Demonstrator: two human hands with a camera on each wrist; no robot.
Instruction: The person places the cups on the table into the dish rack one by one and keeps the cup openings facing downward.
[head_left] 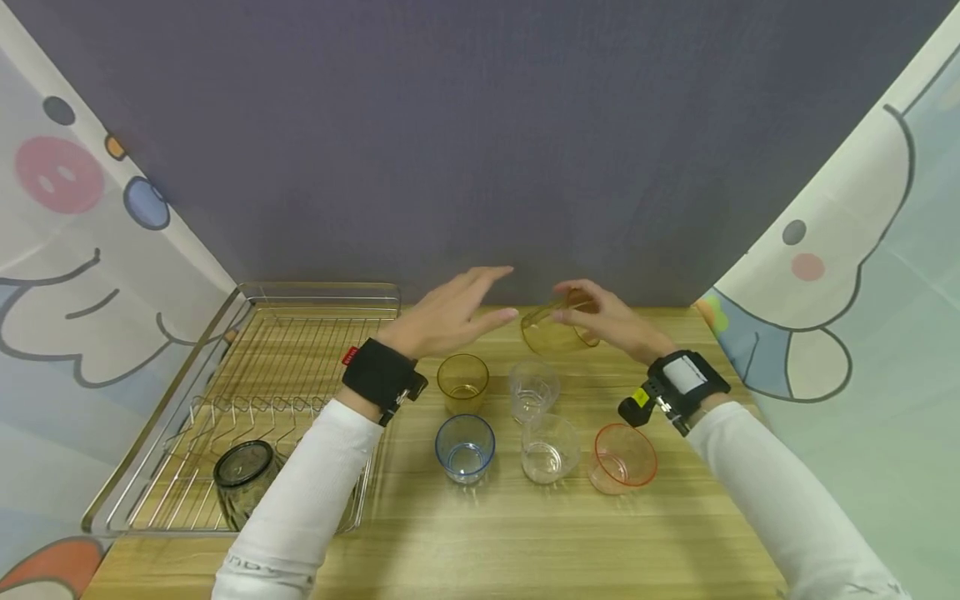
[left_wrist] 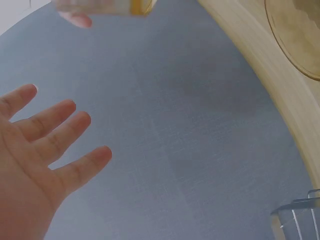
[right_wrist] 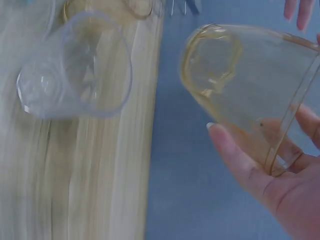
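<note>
Right now, from the head view, my right hand (head_left: 607,321) grips a yellow cup (head_left: 553,329), tipped on its side and lifted above the back of the worktop (head_left: 525,533). My left hand (head_left: 450,317) hovers just beside it, fingers straight and holding nothing. Below stand 5 more cups: a small yellow cup (head_left: 462,382), a blue cup (head_left: 465,447), 2 clear cups (head_left: 533,390) (head_left: 550,448) and a red cup (head_left: 624,457). A wire rack (head_left: 255,400) at the left holds a dark cup (head_left: 243,475).

Looking from the left wrist, my left hand (left_wrist: 35,150) is spread flat, fingers apart, with only the grey wall behind it.

Seen from the right wrist, my thumb (right_wrist: 235,155) and fingers pinch the yellow cup (right_wrist: 250,85) near its rim, its base pointing away. It looks like thin plastic, so I judge it light, smooth and a bit slippery, likely to flex if squeezed; the wall near the rim seems the best place to hold.

Room is tight over the standing cups, which look easy to knock. The rack has open space, and the worktop's near edge is free.
</note>
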